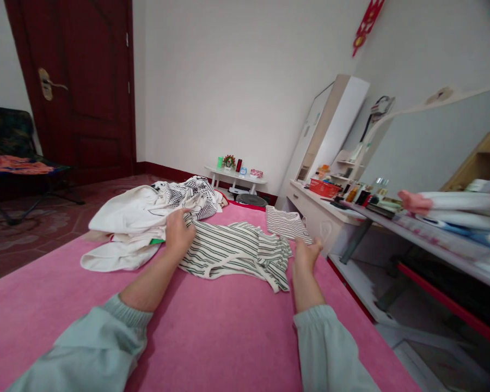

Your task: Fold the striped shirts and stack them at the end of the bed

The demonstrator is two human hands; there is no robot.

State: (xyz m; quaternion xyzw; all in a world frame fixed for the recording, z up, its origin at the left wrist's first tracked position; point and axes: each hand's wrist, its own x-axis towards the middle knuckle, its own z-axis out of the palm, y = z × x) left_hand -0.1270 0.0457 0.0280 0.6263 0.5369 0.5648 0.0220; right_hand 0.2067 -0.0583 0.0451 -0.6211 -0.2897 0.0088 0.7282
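Observation:
A white garment with dark green stripes lies spread on the pink bed cover. At its left end my left hand is closed on the fabric. Just off its right side is my right hand, thumb and fingers apart with no cloth visible between them. Close beyond that hand lies a folded striped cloth, near the bed's far right edge. A loose heap of white and black-patterned clothes rests on the left, partly behind my left hand.
Right of the bed stand a white dresser with a red basket, and a table bearing bottles and rolled items. A low white shelf is beyond the bed. At the left are a folding chair and a dark red door.

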